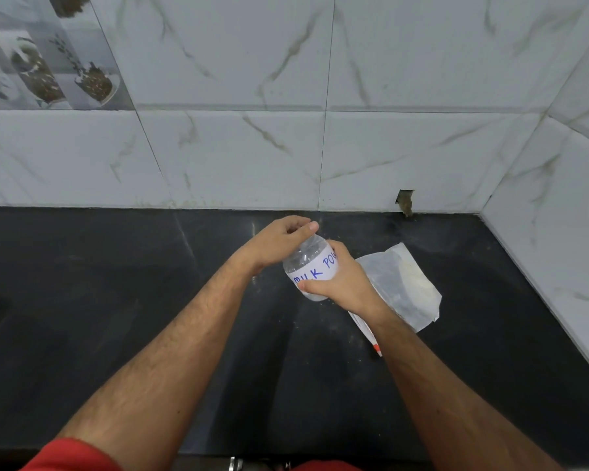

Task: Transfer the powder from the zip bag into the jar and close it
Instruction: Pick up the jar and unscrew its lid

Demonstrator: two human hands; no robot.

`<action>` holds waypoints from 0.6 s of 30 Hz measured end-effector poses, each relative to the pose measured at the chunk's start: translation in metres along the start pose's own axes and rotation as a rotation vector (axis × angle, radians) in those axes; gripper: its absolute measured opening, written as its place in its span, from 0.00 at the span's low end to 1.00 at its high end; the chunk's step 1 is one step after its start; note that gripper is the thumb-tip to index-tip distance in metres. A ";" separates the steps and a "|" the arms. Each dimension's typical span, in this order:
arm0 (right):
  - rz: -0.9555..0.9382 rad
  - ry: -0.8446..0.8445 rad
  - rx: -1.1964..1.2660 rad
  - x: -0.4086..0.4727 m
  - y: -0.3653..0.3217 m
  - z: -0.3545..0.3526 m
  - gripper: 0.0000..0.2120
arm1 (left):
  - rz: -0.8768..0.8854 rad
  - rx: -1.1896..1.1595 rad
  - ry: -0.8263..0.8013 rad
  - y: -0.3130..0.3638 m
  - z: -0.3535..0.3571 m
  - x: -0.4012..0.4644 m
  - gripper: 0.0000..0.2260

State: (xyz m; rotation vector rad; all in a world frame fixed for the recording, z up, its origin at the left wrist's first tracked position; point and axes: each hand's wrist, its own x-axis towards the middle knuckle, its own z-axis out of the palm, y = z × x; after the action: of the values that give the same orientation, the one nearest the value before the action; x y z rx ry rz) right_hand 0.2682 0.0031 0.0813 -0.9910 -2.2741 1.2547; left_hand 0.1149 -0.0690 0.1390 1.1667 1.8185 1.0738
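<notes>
A clear plastic jar [309, 266] with a white label handwritten in blue is held tilted above the black counter. My right hand [340, 280] grips its body from the right side. My left hand [279, 241] curls over the jar's top, fingers round the lid, which is hidden under them. A little whitish powder shows at the jar's bottom. The zip bag [402, 287], translucent with pale powder inside and a red-orange strip at one end, lies flat on the counter just right of my right hand.
The black counter [150, 300] runs to a white marble-tiled wall [252, 147] at the back and a side wall [558, 232] at the right. A small hole [405, 200] shows in the back tile. Fine powder specks dot the counter.
</notes>
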 end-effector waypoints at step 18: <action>0.012 0.087 -0.072 0.002 0.021 0.014 0.36 | -0.511 -0.651 0.077 -0.067 -0.026 0.008 0.26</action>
State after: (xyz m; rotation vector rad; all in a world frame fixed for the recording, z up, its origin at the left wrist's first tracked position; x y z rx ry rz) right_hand 0.2670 0.0038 0.0556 -1.0643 -2.2632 1.1190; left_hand 0.0665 -0.0854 0.0874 0.2616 1.5136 1.2609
